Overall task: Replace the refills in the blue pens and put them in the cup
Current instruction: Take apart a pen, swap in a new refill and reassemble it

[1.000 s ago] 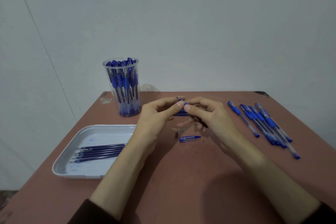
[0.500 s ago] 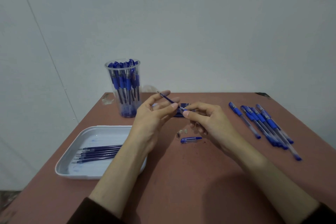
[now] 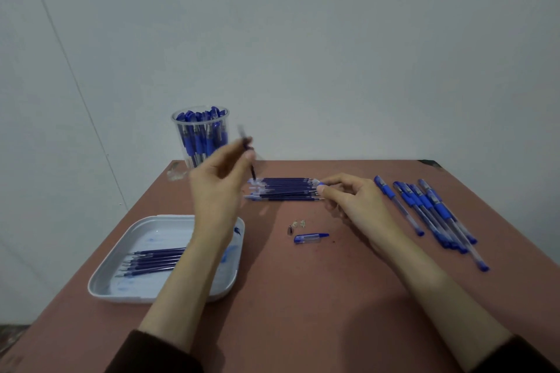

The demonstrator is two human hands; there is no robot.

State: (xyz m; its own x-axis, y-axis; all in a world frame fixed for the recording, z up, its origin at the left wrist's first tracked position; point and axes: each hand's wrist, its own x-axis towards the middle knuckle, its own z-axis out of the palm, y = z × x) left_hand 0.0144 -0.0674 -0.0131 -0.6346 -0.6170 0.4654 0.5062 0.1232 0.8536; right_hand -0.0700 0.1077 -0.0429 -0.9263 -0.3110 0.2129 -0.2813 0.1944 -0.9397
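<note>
One refill in hand: our left hand (image 3: 222, 179) pinches a dark refill (image 3: 248, 154) between thumb and forefinger, raised above the tabletop (image 3: 303, 297), blurred with motion.
Pen barrel: our right hand (image 3: 354, 200) holds what we take to be the emptied barrel (image 3: 316, 182) by its end, fingers closed narrowly on it, just beside the row of fresh refills (image 3: 285, 189).
Loose parts: small metal tip (image 3: 290, 230) and blue cap (image 3: 310, 238) lie near each other, mid-tabletop.
Tray: white tray (image 3: 127, 291) at left carries refills (image 3: 151, 260), used ones in our judgement, with ink smears on its floor.
Cup: clear cup (image 3: 200, 133) at rear left, packed with pens.
Pens waiting: a group of blue pens (image 3: 430, 212) at right.
Risk, mixing: we judge the lifted refill could be dropped among the fresh row, which lies directly beneath it.
Risk, loss: the tip is tiny; a sweeping wrist could roll it off.
Risk, ink: smears suggest leaking ends may stain our fingers.
Writing: none legible to us; any print on the pens is too small.
</note>
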